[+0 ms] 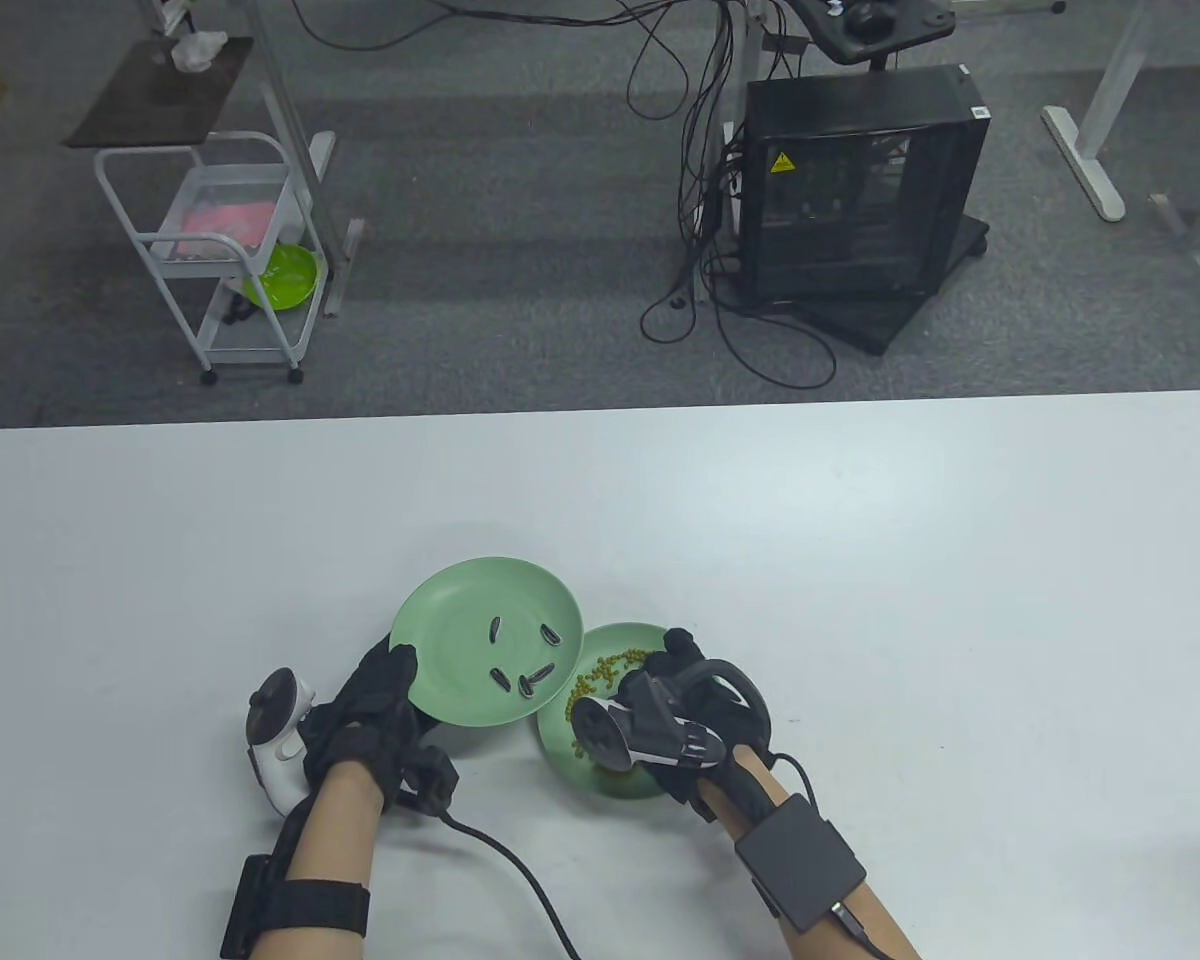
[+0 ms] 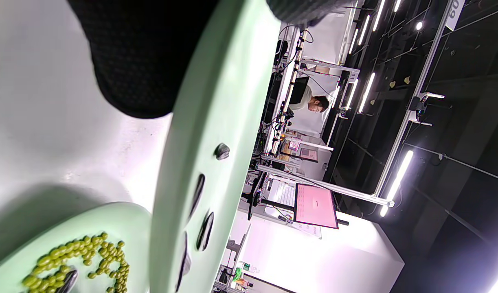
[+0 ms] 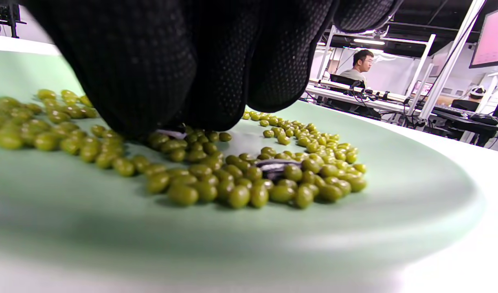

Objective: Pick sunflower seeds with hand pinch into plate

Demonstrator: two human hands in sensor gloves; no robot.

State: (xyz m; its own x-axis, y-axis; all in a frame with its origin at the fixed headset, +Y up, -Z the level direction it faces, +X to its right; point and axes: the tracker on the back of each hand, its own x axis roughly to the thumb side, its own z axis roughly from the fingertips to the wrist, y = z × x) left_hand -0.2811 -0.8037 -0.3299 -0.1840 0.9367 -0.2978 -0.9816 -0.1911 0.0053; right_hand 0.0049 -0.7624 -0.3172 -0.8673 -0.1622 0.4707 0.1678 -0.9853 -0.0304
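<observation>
My left hand (image 1: 385, 690) grips the near-left rim of a green plate (image 1: 460, 610) that holds several striped sunflower seeds (image 1: 533, 682). The plate overlaps a second green plate (image 1: 622, 629) of green beans (image 1: 610, 665). In the left wrist view my fingers (image 2: 139, 61) lie under the tilted plate (image 2: 216, 101), with seeds (image 2: 196, 193) on it. My right hand (image 1: 660, 655) reaches down into the beans. In the right wrist view its fingertips (image 3: 179, 122) pinch a striped seed (image 3: 173, 132). Another seed (image 3: 277, 166) lies among the beans (image 3: 232, 191).
Both plates sit near the front middle of a white table (image 1: 860, 560). A black cable (image 1: 505, 865) runs from my left wrist over the table toward the front edge. A white cart (image 1: 230, 250) and a black computer case (image 1: 860, 180) stand on the floor beyond the table.
</observation>
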